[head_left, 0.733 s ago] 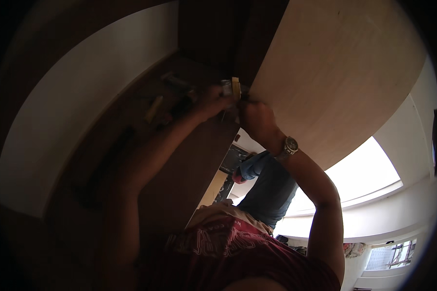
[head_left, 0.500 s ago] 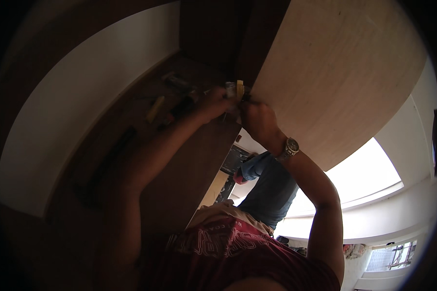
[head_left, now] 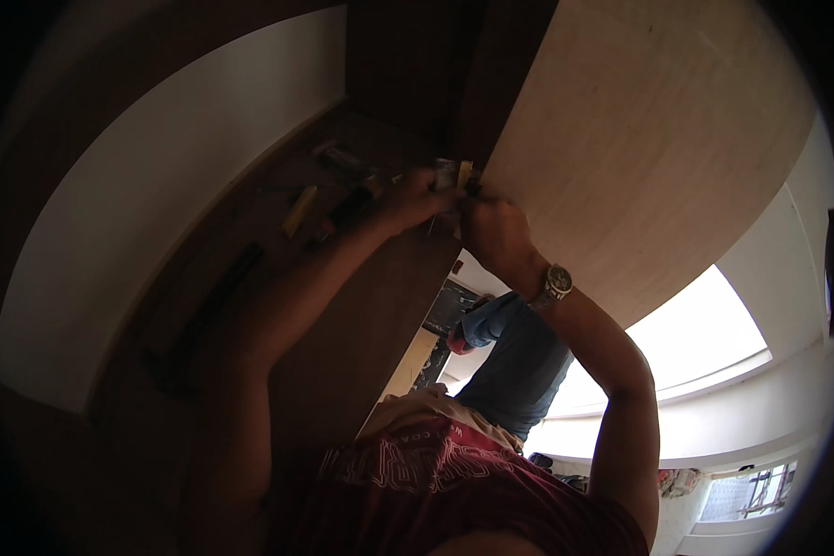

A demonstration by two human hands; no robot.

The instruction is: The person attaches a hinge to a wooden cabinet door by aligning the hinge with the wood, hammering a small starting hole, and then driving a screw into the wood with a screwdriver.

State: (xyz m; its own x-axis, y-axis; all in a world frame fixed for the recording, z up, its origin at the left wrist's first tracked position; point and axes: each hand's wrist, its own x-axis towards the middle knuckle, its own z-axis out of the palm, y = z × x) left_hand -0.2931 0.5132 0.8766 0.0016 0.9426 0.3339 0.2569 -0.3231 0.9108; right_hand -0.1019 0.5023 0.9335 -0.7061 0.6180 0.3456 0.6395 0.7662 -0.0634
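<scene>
Both hands meet at the inner edge of a pale wooden panel, beside a dark shelf. My left hand is closed, its fingertips by a small yellow piece and a clear, greyish piece. Close against it, my right hand is closed too, with its knuckles up and a metal watch on the wrist. What either hand grips is hidden by the fingers and the dim light.
On the dark shelf left of my hands lie a yellow-handled item, a dark tool with a bit of red and a long dark object. A white wall panel bounds the left. My jeans-clad leg shows below.
The yellow piece and the clear piece have shifted slightly right and down between my fingers. Both hands stay at the panel's edge, still closed.
</scene>
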